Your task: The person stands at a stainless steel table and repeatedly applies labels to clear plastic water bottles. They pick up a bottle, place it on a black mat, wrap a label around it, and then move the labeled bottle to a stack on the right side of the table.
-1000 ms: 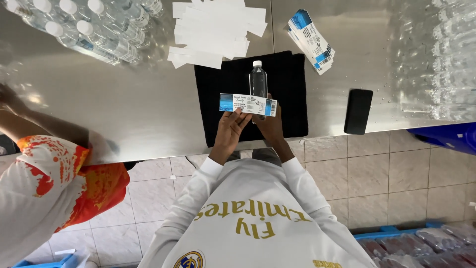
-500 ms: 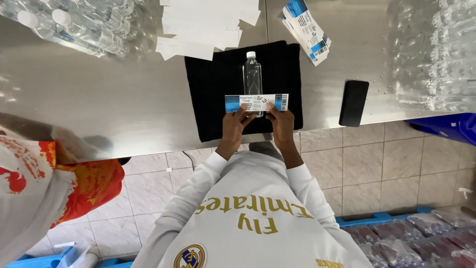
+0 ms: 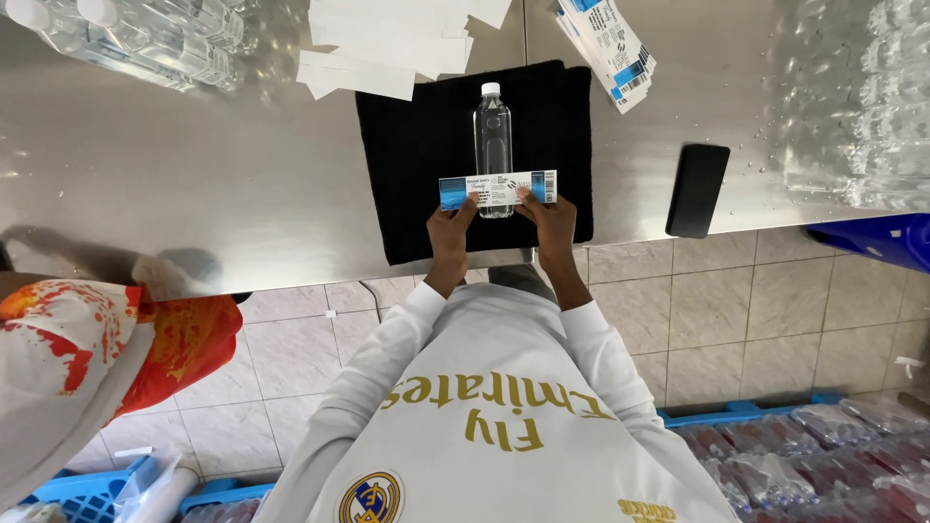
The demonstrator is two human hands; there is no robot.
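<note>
1. The left hand [image 3: 451,225] pinches the left end of a label strip [image 3: 498,189]; thumb and fingers are closed on the paper, with the fingertips [image 3: 468,203] just under its lower edge
2. The right hand [image 3: 548,219] grips the right end of the same strip in the same way, its fingers [image 3: 526,197] closed on the paper with hardly any gap
3. The label strip is white in the middle and blue at both ends; it is stretched level between the two sets of fingers
4. A clear water bottle [image 3: 492,131] with a white cap lies directly beyond the fingertips, cap pointing away from them; the strip crosses its lower part, but whether the paper touches the bottle cannot be told
5. Bottle and both hands are over a black mat [image 3: 407,155], which spreads out to either side of the fingers on a steel table [image 3: 213,184]
6. Beyond the mat, well past the fingertips, lie loose white paper sheets [image 3: 387,44]; a stack of blue and white labels [image 3: 608,44] lies further off, to the right
7. A dark phone [image 3: 697,190] lies flat to the right of the right hand, off the mat
8. Wrapped packs of bottles [image 3: 145,39] sit far off to the left of the fingers
9. Another person's orange and white sleeve [image 3: 107,339] shows at the left, well apart from both hands
</note>
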